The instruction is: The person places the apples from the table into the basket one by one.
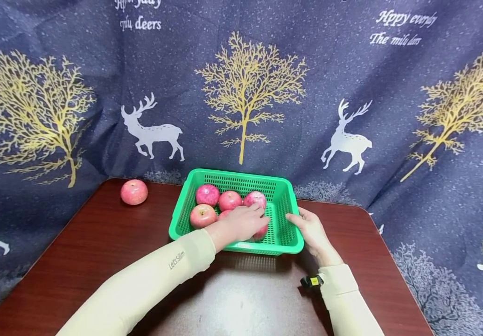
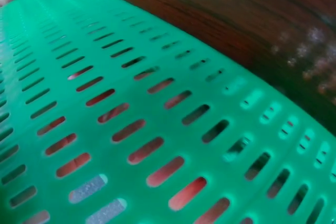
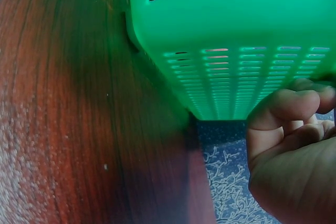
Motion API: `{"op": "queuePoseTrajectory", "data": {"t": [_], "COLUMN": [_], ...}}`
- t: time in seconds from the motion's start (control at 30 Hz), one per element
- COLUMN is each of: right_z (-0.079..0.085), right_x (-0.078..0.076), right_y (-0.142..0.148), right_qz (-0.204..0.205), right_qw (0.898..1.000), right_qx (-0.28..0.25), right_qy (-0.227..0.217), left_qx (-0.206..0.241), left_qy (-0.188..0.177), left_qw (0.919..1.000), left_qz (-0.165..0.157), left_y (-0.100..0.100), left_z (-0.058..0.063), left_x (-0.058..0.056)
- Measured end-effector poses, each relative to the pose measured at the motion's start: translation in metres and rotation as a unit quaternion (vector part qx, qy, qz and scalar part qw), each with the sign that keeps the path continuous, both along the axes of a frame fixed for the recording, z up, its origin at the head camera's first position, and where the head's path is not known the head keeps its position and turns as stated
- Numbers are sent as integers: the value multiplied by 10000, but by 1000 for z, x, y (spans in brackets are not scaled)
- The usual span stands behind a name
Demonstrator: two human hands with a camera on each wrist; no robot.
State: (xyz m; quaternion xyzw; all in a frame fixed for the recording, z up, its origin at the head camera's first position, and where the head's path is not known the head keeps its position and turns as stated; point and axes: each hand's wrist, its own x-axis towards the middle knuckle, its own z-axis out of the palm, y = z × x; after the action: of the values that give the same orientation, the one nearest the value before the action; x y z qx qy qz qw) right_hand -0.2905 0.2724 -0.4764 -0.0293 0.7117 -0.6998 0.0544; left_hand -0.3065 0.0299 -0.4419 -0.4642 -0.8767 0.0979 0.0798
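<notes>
A green plastic basket [image 1: 285, 212] with slotted walls holds several red apples [image 1: 230, 200]. My left hand [image 1: 243, 223] reaches over its near rim, fingers bent down around an apple [image 1: 261, 232] at the front of the group. The hand and forearm partly cover this apple and another beside it. At the basket's right end, my right hand [image 1: 313, 231] grips the rim, thumb on top. In the right wrist view, its curled fingers [image 3: 283, 106] sit against the basket's end wall. Only the slotted near wall [image 2: 157, 98], with red showing through, fills most of the left wrist view.
A lone apple [image 1: 134, 192] lies at the back left of the dark wooden table [image 1: 94, 238]. Behind the table hangs a blue cloth [image 1: 249, 93] printed with trees and deer. A black strap with a yellow tag [image 1: 314, 281] is at the right wrist.
</notes>
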Motion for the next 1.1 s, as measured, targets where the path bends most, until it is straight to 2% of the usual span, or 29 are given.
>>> {"op": "queuePoseTrajectory", "data": {"t": [0.3,0.57,0.83,1.1], "right_z": [2,2,0,1], "right_x": [0,1,0,0], "right_y": [0,0,1,0], "right_qz": [26,-12,49,43], "right_qw": [10000,9999,9999,10000], "right_qx": [-35,117,90,48], "right_qy": [-25,-31,-22,9], "left_qx": [210,52,-44,-63], "left_qy": [263,373,107,-214], "left_qw": [9994,9993,9995,9993], "left_qz": [-26,88,291,307], "left_y": [-1,0,0,-4], "left_z": [0,-3,-6,-2], "left_x": [3,2,0,-1]}}
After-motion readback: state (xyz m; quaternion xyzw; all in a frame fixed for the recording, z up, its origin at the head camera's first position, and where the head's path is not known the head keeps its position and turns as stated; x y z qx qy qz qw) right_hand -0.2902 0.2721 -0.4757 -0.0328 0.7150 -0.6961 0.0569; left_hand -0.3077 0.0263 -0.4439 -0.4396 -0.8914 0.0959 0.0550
